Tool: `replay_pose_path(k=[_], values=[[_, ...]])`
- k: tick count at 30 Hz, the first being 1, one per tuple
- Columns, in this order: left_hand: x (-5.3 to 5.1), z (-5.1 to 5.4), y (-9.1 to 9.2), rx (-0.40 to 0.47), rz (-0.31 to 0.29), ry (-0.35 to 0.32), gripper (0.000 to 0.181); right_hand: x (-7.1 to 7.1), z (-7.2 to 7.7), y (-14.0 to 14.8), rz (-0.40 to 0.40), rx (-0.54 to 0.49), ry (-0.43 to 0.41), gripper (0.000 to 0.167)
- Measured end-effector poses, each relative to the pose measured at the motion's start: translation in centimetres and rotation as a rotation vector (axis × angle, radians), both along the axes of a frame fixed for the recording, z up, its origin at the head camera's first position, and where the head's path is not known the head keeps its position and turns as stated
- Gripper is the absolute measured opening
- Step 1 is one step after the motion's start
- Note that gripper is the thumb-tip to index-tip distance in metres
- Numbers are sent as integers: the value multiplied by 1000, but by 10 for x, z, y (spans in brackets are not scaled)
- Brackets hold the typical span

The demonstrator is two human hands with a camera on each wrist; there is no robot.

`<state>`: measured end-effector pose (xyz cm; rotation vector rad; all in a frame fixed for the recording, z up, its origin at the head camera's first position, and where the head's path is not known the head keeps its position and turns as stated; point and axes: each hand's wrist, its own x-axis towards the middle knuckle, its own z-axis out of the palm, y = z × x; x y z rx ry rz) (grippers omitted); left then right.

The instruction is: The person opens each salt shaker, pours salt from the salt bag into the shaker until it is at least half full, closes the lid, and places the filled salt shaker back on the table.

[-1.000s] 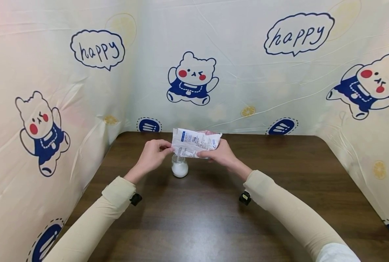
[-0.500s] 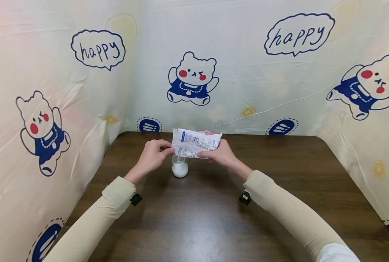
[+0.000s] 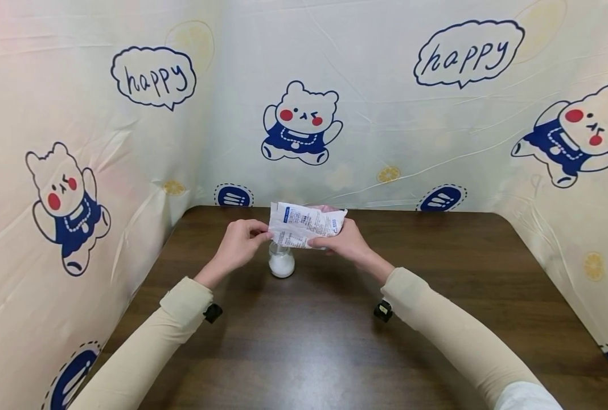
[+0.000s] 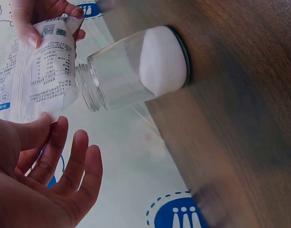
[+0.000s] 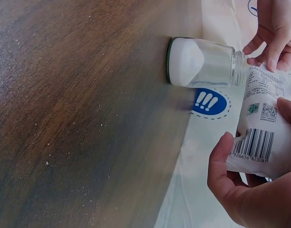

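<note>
A white printed packet [image 3: 304, 225] is held on its side just over a small clear glass jar [image 3: 282, 265]. My left hand [image 3: 235, 244] pinches one lower corner of it between thumb and index finger; the left wrist view shows the other fingers spread loosely. At the packet's opposite end, my right hand [image 3: 351, 241] grips it, thumb on the printed face. The jar stands upright on the table, its threaded mouth close under the packet's edge. White powder or grains [image 4: 163, 61] fill its lower part, sloping in the right wrist view [image 5: 185, 61]. Whether anything is flowing out cannot be seen.
Brown wood-grain table [image 3: 304, 347] lies under the jar. Scattered white grains [image 5: 47, 163] dot it in the right wrist view. A patterned cloth [image 3: 376, 114] with bears hangs behind and at both sides.
</note>
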<state>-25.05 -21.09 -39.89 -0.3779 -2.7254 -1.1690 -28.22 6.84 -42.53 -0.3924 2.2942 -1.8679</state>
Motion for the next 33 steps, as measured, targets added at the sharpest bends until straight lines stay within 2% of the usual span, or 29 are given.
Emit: replay_pose_path(k=[18,33], values=[[-3,4,0,11,-8,15,10,-1,5,2,10,13,4,47],[-2,2,-1,5,-4,11,10,-1,3,1,12,8,10,48]])
